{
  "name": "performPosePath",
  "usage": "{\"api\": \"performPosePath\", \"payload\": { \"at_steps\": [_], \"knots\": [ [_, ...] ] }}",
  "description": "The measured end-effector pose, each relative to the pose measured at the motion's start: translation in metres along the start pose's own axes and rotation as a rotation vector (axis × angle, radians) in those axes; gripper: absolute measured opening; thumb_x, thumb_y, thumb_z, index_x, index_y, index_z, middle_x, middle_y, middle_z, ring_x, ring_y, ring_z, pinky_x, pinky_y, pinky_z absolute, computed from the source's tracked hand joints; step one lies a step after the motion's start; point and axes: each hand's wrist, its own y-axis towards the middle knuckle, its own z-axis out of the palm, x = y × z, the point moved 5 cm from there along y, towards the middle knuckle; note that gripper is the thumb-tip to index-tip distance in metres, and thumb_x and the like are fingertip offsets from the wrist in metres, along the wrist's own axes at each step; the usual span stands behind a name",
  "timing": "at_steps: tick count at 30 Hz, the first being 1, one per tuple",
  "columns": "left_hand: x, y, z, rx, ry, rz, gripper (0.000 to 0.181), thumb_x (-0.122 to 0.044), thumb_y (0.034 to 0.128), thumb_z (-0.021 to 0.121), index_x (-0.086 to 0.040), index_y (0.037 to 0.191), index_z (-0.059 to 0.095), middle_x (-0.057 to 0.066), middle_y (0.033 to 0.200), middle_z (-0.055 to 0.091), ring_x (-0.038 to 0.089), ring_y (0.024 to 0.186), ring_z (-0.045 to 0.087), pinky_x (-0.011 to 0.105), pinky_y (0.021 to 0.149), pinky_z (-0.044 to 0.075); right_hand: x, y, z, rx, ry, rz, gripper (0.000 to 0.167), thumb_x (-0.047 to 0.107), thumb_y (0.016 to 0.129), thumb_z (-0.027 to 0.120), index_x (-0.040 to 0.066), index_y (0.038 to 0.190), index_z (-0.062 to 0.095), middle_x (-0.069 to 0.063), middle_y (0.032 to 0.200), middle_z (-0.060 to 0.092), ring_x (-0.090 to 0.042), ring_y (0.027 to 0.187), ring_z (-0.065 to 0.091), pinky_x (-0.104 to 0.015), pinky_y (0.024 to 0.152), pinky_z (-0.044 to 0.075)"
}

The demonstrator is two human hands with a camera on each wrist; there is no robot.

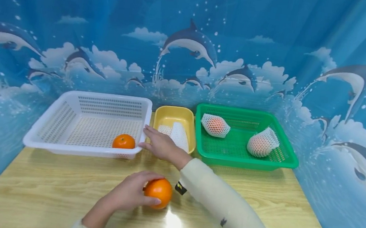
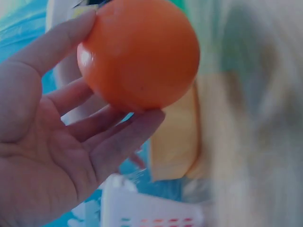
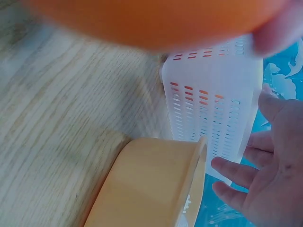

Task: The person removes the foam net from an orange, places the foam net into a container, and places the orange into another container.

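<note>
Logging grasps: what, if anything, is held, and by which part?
The left hand holds an orange fruit by its sides, between thumb and fingers; the right hand, at the white basket's rim, seemingly holds nothing.

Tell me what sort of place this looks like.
Probably an indoor tabletop workspace, screened off with cloth: a dolphin-print curtain hangs behind a wood-grain table, on which stand a white basket and a green basket holding net-wrapped fruit.

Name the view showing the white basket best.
The head view: it shows the white basket nearly whole, inside included. The left wrist view catches only part, low in frame; the right wrist view, mainly one outer side.
</note>
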Motion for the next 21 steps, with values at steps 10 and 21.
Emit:
{"api": "performPosePath", "payload": {
  "at_steps": [10, 21],
  "knots": [
    [0.001, -0.019, -0.047, -0.057, -0.116, 0.003, 0.064, -0.034, 0.0807, 0.079, -0.007, 0.134, 0.056, 0.014, 0.131, 0.057, 0.030, 0.112, 0.058, 0.030, 0.080, 0.058, 0.003, 0.000, -0.003, -0.009, -0.065, -0.014, 0.068, 0.048, 0.100, 0.047, 0.008, 0.152, 0.031, -0.005, 0.159, 0.023, -0.019, 0.141, 0.033, -0.034, 0.113, 0.033],
    [0.015, -0.018, -0.103, -0.340, -0.133, -0.129, 0.066, -0.033, 0.0852, 0.075, -0.008, 0.140, 0.049, 0.017, 0.135, 0.053, 0.035, 0.115, 0.057, 0.037, 0.082, 0.058, 0.003, 0.001, -0.001, 0.003, -0.095, 0.009, 0.060, 0.039, 0.102, 0.048, 0.009, 0.152, 0.031, -0.003, 0.160, 0.022, -0.018, 0.141, 0.033, -0.033, 0.112, 0.035]
  ]
}}
